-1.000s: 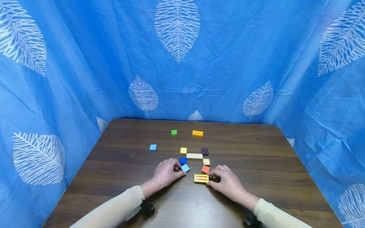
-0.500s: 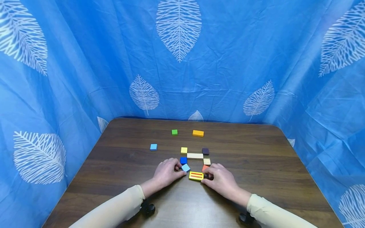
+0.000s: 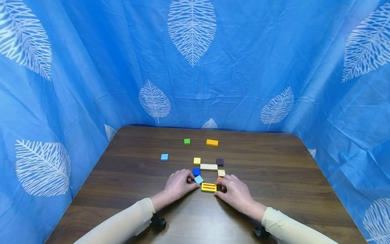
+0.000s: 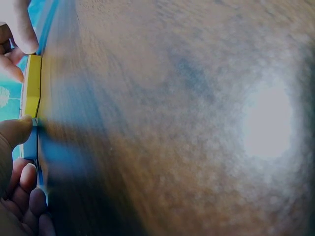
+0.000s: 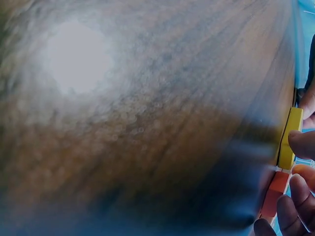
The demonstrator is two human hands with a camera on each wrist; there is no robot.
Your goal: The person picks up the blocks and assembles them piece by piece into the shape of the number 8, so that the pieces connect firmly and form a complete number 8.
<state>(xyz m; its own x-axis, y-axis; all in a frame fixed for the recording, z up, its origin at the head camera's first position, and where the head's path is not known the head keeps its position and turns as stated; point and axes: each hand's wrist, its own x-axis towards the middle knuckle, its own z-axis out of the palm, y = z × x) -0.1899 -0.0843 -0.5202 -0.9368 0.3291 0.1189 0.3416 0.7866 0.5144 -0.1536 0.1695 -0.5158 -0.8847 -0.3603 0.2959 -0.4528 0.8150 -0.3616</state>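
In the head view my left hand (image 3: 178, 184) pinches a tilted light blue block (image 3: 198, 179) between thumb and fingers. My right hand (image 3: 236, 191) holds the right end of a yellow block with red stripes (image 3: 208, 187), right beside the light blue one. Partly behind the right fingertips is an orange-red block (image 3: 219, 178). A dark blue block (image 3: 196, 172) touches the light blue block's far side. Seen from the left wrist, the yellow block (image 4: 32, 86) meets the light blue block (image 4: 30, 145) under my thumb. The right wrist view has the thumb against the yellow block (image 5: 291, 137).
Farther in lie a long cream block (image 3: 209, 167), a pale yellow block (image 3: 197, 161), a dark purple block (image 3: 220, 162) and a striped wooden block (image 3: 221, 173). Green (image 3: 187, 141), orange (image 3: 212, 142) and another light blue block (image 3: 164, 157) lie apart on the brown table (image 3: 131, 149).
My right hand has slid the yellow striped block leftward, up to the light blue block. The right fingers now cover part of the orange-red block. My left hand keeps its place.
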